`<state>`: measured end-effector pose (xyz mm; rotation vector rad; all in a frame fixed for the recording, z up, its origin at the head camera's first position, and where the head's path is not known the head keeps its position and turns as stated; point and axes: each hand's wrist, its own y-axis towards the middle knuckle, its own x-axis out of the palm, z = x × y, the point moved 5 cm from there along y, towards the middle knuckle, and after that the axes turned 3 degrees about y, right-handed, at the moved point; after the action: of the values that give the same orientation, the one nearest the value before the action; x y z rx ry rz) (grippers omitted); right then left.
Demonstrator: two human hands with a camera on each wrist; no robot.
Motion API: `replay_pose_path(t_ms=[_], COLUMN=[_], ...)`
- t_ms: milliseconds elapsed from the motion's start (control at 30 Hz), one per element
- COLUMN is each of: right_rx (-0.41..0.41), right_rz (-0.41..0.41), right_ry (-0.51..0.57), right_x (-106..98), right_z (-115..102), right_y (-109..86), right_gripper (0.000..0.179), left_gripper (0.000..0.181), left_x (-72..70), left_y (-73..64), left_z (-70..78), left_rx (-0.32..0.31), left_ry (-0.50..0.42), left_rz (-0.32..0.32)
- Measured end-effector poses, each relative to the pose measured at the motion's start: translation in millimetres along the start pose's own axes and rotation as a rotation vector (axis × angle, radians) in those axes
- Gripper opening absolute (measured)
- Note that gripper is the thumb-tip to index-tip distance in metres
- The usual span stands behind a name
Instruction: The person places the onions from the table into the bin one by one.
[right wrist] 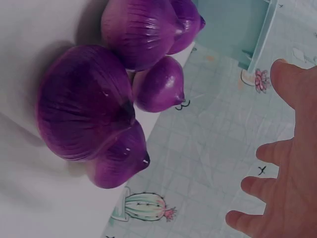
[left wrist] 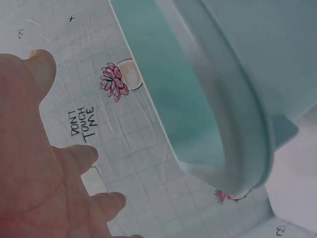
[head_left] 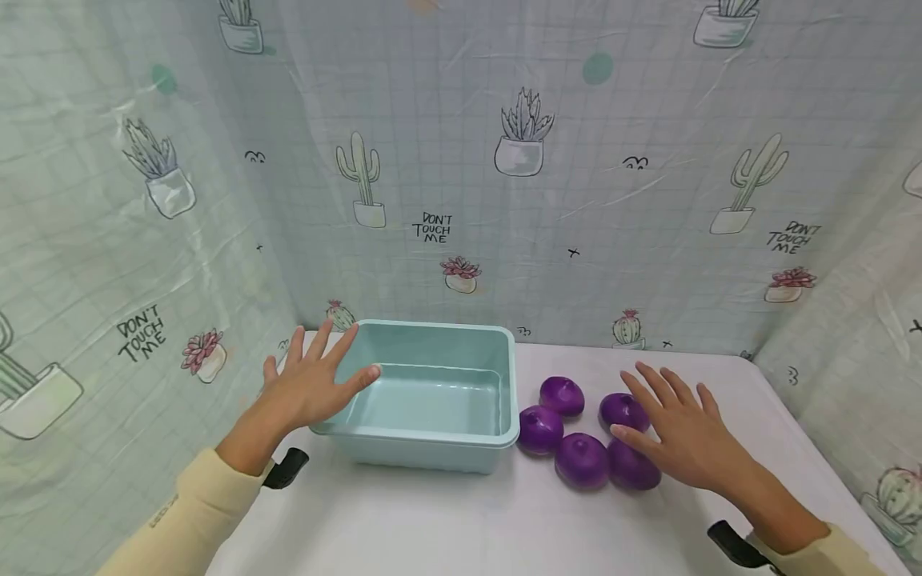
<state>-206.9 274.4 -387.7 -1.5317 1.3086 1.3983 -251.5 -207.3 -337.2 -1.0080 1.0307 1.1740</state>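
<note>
My left hand (head_left: 308,386) hovers over the left side of a pale blue plastic basin (head_left: 425,456), fingers spread and holding nothing. The basin's inside shows bare in the head view, and its rim (left wrist: 247,114) slants close beside the hand in the left wrist view. To the basin's right lie several glossy purple onions (head_left: 582,462) in a loose cluster on the white table. Above the rightmost onions (head_left: 634,466) is my right hand (head_left: 687,436), its fingers spread with nothing in them. It partly covers two onions in the head view; the right wrist view shows the onions (right wrist: 84,104) apart from the fingers.
The white table (head_left: 432,528) extends in front of the basin and onions. A curtain (head_left: 461,192) printed with cacti hangs behind the table and along both sides. Black wrist straps (head_left: 286,468) sit at both cream sleeves.
</note>
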Motion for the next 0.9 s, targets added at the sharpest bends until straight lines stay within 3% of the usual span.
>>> replay_pose_path(t_ms=[500, 667, 767, 900], right_rx=[0.033, 0.040, 0.042, 0.048], right_rz=[-0.012, -0.011, -0.012, -0.015], right_ry=[0.018, 0.021, 0.034, 0.052], right_x=[18, 23, 28, 33], right_z=[6, 9, 11, 14], right_y=[-5.5, -7.1, -10.1, -16.3], right_gripper=[0.084, 0.085, 0.085, 0.086], left_gripper=[0.098, 0.097, 0.096, 0.096], left_x=[13.3, 14.2, 15.2, 16.2], left_y=[1.8, 7.2, 11.2, 16.9], left_z=[-15.4, -20.0, -23.9, -29.7], left_rx=[-0.017, 0.004, 0.021, 0.028], left_ry=[-0.039, -0.074, -0.150, -0.337], left_rz=[-0.058, -0.089, -0.121, -0.195])
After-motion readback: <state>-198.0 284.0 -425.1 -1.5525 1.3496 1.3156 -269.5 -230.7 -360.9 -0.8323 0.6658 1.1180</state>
